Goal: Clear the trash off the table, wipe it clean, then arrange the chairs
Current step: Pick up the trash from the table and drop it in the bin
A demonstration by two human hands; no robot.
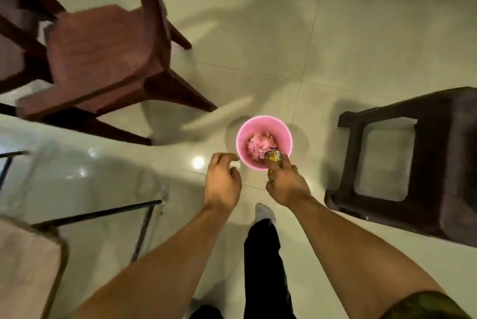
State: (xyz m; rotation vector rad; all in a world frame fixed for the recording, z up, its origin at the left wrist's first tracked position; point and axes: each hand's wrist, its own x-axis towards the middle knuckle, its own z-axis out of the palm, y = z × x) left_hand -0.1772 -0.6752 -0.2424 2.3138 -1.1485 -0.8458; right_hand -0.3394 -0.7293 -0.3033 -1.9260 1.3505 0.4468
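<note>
A yellow wrapper [275,158] is pinched in the right hand [286,185] over the pink bin [242,137] on the floor, evidently so it drops inside; the left hand [223,181] is held empty, loosely curled, beside the rim.

Glossy pale floor tiles [258,47], smooth pink plastic bin [242,137], matt brown plastic chair [103,55].

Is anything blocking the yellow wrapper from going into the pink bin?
No, nothing visible. The right hand holds the wrapper just above the near edge of the bin, and the bin is open on top. The left hand is off to the side.
</note>
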